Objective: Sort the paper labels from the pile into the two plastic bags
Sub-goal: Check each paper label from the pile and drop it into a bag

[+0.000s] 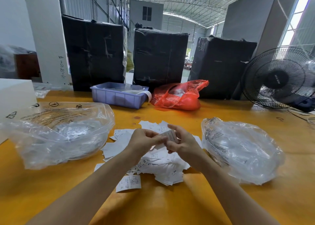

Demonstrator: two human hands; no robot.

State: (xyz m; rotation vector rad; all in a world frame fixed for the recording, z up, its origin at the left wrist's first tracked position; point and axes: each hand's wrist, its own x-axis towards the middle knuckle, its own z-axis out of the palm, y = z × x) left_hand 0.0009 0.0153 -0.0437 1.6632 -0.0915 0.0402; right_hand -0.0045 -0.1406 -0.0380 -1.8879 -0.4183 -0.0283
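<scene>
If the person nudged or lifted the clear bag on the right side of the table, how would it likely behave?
The right clear bag is thin, crinkled film slumped on the table, so it would probably deform and flop rather than slide as one piece. It looks light for its bulk and holds only a few labels, so a nudge may shift it easily. Its mouth would likely collapse when lifted.

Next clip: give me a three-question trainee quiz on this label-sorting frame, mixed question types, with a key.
1. True or false: the pile of paper labels lies between the two clear plastic bags.
2. What do the left hand and right hand hold together above the pile?
A. a paper label
B. scissors
C. a red bag
3. Fill in: behind the pile, a red plastic bag sits beside a ____ plastic bin.

Key: 1 true; 2 A; 3 blue.
</scene>
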